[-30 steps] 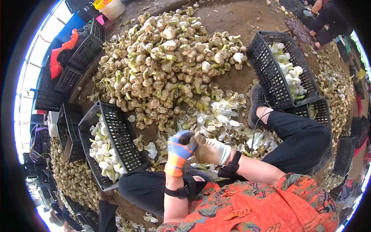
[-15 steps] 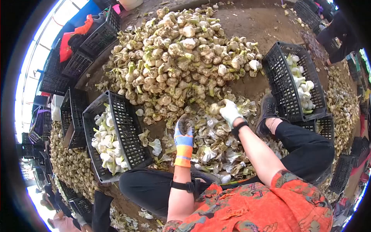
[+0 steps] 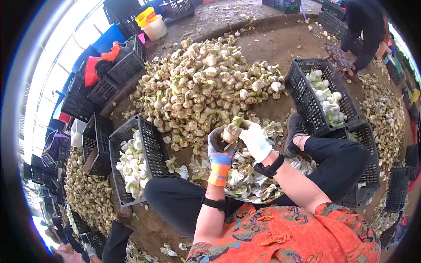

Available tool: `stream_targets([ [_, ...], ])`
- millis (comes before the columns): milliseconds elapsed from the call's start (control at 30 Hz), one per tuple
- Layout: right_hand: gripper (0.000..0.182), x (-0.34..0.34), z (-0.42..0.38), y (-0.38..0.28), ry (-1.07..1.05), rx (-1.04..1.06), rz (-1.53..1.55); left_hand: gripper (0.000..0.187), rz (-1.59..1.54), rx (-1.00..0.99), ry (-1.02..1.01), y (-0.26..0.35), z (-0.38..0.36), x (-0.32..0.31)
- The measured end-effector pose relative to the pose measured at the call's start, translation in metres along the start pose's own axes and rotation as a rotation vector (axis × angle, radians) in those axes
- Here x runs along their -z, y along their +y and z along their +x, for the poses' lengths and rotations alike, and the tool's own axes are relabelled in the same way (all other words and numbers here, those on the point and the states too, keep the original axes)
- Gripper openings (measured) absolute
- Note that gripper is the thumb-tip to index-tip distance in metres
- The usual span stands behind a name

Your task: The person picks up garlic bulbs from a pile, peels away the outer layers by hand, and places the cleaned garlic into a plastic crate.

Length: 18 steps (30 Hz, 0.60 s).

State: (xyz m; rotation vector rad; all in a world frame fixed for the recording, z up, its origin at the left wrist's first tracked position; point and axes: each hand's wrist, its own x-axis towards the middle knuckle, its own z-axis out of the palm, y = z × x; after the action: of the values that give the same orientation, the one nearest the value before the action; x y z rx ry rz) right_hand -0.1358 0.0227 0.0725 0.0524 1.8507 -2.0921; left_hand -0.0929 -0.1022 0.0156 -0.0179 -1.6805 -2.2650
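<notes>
Dirt-stained garlic pile [image 3: 197, 87] took up the far middle. Black crates flanked it, a left crate [image 3: 155, 151] and a right crate [image 3: 302, 94], both holding whiter bulbs [image 3: 133, 166]. Loose skins [image 3: 241, 177] littered the ground on the near side, between the person's bent legs [image 3: 335, 162]. Left hand [image 3: 218, 147], blue-and-orange glove, was curled in, fingers closed about one garlic bulb [image 3: 229, 135]. Right hand [image 3: 258, 142], white glove, was bent in at the bulb's right, beside its greenish stem [image 3: 237, 121]; fingertips hidden, so couldn't tell if they pinched or only touched. Bulb sat between both hands, over the skins, by the pile's near edge. Step in hand, as judged: two-handed work on the bulb's outside, likely its skin. Next move seemed to call for a steady left grip and free right fingers. Bulb's underside was covered by the left glove. Co-worker [image 3: 364, 30] at far right was partly cut off; another person at near left showed only in parts, including a gloved hand [image 3: 90, 250].
</notes>
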Motion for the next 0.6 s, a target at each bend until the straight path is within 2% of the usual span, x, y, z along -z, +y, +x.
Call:
stream_targets([
  [200, 0.032, 0.011, -0.019, 0.0, -0.238, 0.174, 0.23, 0.061, 0.034, -0.102, -0.037, 0.015, -0.01, -0.005],
  [333, 0.027, 0.022, -0.024, -0.007, -0.327, 0.155, 0.205, 0.058, -0.044, -0.088, -0.06, 0.018, -0.012, -0.007],
  [433, 0.028, 0.025, -0.03, -0.01, -0.284, 0.127, 0.23, 0.065, -0.02, -0.022, -0.045, 0.011, -0.012, -0.004],
  [533, 0.028, 0.036, -0.032, -0.012, -0.217, 0.15, -0.028, 0.061, -0.037, -0.044, -0.054, 0.038, -0.018, -0.019],
  [567, 0.028, 0.046, -0.023, 0.001, -0.192, 0.379, -0.26, 0.058, -0.161, -0.019, -0.063, 0.039, -0.019, -0.02],
  [600, 0.029, 0.05, -0.021, 0.004, -0.169, 0.408, -0.271, 0.056, -0.207, 0.016, -0.073, 0.04, -0.02, -0.02],
])
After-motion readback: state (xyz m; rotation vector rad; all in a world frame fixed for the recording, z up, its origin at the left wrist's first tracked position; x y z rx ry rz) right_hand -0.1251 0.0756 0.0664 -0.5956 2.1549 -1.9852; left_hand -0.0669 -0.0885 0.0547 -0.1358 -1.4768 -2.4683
